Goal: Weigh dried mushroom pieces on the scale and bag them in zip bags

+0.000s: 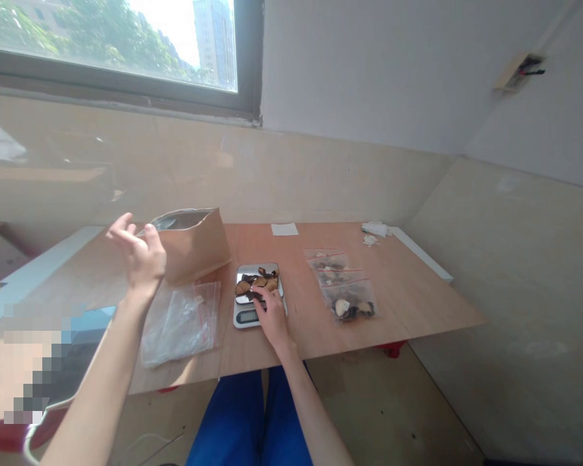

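Table: light wood-grain top (408,288), set against a beige tiled wall (315,175) beneath a grey-framed window (250,65).

Right hand: the right hand (273,318) is over the scale, palm down, fingertips at the near side of the dried slices. Whether it pinches a slice or only touches the pile cannot be told.

Left hand: the left hand (146,259) is raised, fingers loosely bent and spread, thumb apart, nothing seen in its grasp. It overlaps the bag's left side in view; contact cannot be confirmed.

Slices: dark-edged, tan-faced dried slices (259,283) lie in a loose pile on the weighing plate.

Scale: silver and white digital kitchen scale (239,318), flat on the table, its grey display at the near side; reading not legible.

Paper bag: open brown paper bag (194,249), upright, behind and left of the scale.

Empty bags: clear plastic zip bags with red seal lines (177,330), flat, left of the scale, in front of the paper bag.

Filled bags: clear zip bags of similar slices (352,303), overlapping in a row right of the scale, small white labels visible.

Rear of table: white rectangular paper (284,229) behind the scale; crumpled white scraps (375,228) near the far right corner.

Near edge: blue trousers (236,414) below the table.
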The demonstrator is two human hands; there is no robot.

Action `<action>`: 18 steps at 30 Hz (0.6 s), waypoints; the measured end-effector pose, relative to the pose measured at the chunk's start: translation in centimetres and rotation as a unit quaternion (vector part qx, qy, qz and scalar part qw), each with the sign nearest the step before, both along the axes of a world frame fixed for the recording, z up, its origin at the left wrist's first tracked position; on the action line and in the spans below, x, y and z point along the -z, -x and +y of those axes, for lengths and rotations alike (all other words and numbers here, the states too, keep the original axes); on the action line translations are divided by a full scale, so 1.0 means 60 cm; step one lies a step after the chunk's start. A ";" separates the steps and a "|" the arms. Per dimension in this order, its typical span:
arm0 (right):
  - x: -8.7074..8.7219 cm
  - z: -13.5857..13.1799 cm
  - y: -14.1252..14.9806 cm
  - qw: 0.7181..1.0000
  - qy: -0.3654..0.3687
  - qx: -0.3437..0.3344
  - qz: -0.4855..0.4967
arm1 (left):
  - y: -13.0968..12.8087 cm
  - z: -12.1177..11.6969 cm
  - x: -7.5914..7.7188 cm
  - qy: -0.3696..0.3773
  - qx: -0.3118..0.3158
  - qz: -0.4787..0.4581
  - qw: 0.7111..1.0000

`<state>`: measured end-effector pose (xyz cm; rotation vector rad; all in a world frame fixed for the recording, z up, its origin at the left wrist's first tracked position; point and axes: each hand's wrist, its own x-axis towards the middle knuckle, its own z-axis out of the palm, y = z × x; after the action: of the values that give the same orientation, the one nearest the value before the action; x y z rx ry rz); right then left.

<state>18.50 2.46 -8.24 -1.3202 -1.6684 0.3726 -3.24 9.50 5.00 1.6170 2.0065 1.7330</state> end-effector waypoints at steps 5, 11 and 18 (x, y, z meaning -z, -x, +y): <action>-0.015 -0.050 0.003 0.996 -0.027 -0.003 0.085 | -0.008 -0.041 0.050 -0.007 -0.074 0.047 0.996; -0.009 -0.103 -0.016 0.987 0.004 0.035 0.156 | -0.042 -0.133 0.168 0.250 0.027 0.048 0.967; -0.009 -0.108 -0.058 0.982 0.030 0.065 0.176 | -0.050 -0.145 0.234 0.287 0.066 0.202 0.934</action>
<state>21.97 -4.04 -7.68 -1.3137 -1.2779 0.5486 -0.25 0.79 -9.02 1.9122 2.2025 0.6877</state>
